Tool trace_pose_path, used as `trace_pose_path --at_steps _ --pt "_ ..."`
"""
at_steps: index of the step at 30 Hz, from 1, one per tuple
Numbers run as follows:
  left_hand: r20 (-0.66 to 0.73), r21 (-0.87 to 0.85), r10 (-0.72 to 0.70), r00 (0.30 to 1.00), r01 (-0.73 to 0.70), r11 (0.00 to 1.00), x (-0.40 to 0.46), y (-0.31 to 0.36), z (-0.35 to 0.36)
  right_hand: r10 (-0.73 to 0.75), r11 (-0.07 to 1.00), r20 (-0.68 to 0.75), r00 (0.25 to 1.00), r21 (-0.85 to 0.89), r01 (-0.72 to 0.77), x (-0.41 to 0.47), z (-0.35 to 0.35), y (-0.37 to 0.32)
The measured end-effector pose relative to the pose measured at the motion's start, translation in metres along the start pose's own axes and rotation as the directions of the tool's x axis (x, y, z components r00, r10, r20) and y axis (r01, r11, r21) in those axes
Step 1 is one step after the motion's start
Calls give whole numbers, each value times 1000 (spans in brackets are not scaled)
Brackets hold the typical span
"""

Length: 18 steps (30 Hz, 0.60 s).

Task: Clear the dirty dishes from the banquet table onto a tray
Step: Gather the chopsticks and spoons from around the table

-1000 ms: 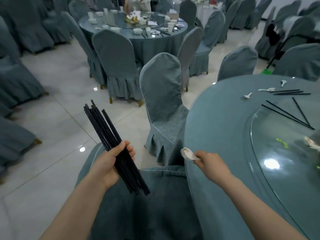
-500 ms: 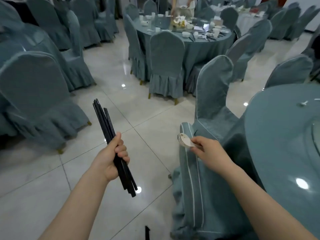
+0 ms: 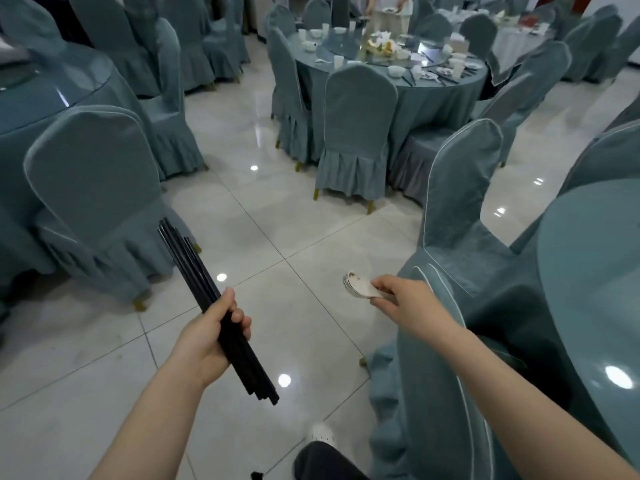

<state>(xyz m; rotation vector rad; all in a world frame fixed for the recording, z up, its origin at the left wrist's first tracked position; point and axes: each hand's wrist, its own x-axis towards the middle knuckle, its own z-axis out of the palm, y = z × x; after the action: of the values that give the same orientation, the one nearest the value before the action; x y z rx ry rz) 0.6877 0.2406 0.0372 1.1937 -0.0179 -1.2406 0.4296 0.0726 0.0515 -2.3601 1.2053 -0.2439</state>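
- Our left hand grips a bundle of black chopsticks, held over the floor.
- Our right hand pinches a stack of white spoons, just left of the near counter.
- We see no tray, so we judge unloading is left.
- The far counter still carries dirty dishes.

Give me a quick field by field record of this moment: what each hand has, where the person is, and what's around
left hand: the left hand grips a bundle of black chopsticks, tips angled up and away
right hand: the right hand pinches a stack of white spoons
position: standing on tiled floor between covered chairs
near table: round table at right edge
far table: table with dirty dishes ahead
tray: none visible
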Motion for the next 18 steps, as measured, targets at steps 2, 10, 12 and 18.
trace_pose_path --at_steps 2,10,12,18 --pt "-7 18 5 1000 -5 1000 17 11 -4 -4 1000 -8 1000 -22 4 20 4 -2" --pt "38 279 3 999 -13 960 150 74 43 -196 917 -13 981 -356 178 152 16 13" --pt "101 434 26 995 -68 899 190 93 70 -234 895 -33 972 -398 202 193 14 20" --pt "229 707 144 963 -266 655 298 155 142 -86 925 -37 996 -373 67 307 -18 43"
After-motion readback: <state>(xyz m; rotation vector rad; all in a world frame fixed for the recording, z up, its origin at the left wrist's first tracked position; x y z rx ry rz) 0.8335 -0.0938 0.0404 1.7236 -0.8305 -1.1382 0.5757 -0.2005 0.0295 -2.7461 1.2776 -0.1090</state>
